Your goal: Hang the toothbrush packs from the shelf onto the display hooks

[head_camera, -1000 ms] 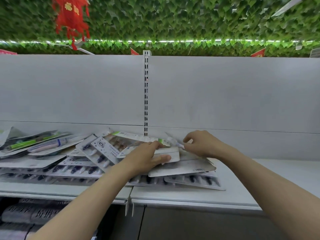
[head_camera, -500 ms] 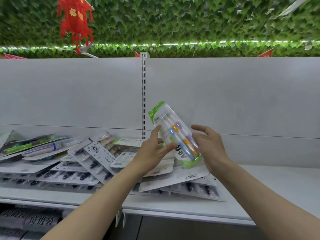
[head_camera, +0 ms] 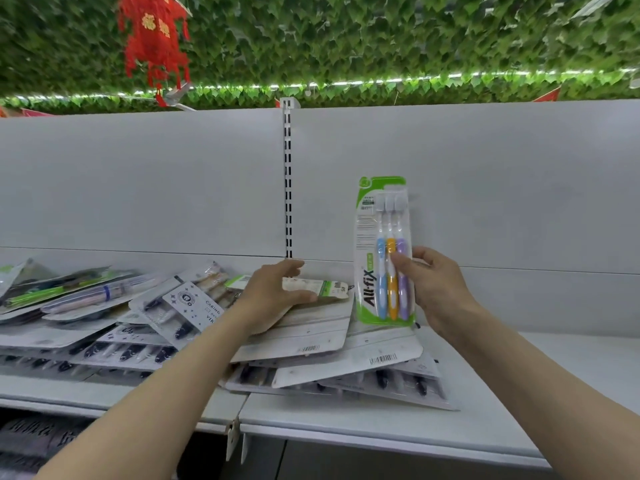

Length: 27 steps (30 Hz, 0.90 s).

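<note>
A green-carded toothbrush pack (head_camera: 383, 251) is held upright against the back panel (head_camera: 502, 188) by the right hand (head_camera: 434, 289), pinched at its lower half between thumb and fingers. Above the grip, the pack's hang tab is presented to the panel; whether a hook is there cannot be told. The hanging step is judged under way; the tab must next be threaded. To the left of the grip, the left hand (head_camera: 277, 294) rests flat, fingers extended, on the pile of packs (head_camera: 311, 344) lying on the shelf (head_camera: 381, 427).

Green-edged pack (head_camera: 372, 271); blue, orange, purple brushes (head_camera: 391, 271)
</note>
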Motion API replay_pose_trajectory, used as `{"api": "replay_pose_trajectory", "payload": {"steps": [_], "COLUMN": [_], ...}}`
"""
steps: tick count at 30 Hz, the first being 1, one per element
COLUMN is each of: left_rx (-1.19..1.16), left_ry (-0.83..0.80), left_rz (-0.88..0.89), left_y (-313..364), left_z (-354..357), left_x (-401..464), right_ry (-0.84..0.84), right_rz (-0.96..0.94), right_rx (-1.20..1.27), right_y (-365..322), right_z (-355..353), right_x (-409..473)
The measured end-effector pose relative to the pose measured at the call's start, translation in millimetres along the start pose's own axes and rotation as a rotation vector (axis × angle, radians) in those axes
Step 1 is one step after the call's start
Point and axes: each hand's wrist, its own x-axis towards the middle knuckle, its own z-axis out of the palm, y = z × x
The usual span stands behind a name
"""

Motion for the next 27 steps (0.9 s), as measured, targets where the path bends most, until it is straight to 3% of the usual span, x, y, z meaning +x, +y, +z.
{"api": "replay_pose_trajectory", "payload": {"steps": [7,15,22,27], "left_rx": [0.151,-0.003,-0.216,-0.402], "left_ry": [-0.078,0.12,0.378,0.477], "left_rz": [-0.157,-0.076,-0.038,-0.066], "left_y": [-44,-47,-7,22], "left_z": [-5,-6,-29,-43], "left_x": [23,33,35,25], "right_ry": [-0.033,-0.041,-0.04,-0.059], "right_rz": [0.002,-0.008,-0.053,-0.071], "right_rx": [0.016,0.025,0.123,0.171], "right_y": [2,-4,-28,-45], "right_z": [5,5,2,11], "right_x": [2,6,6,0]}}
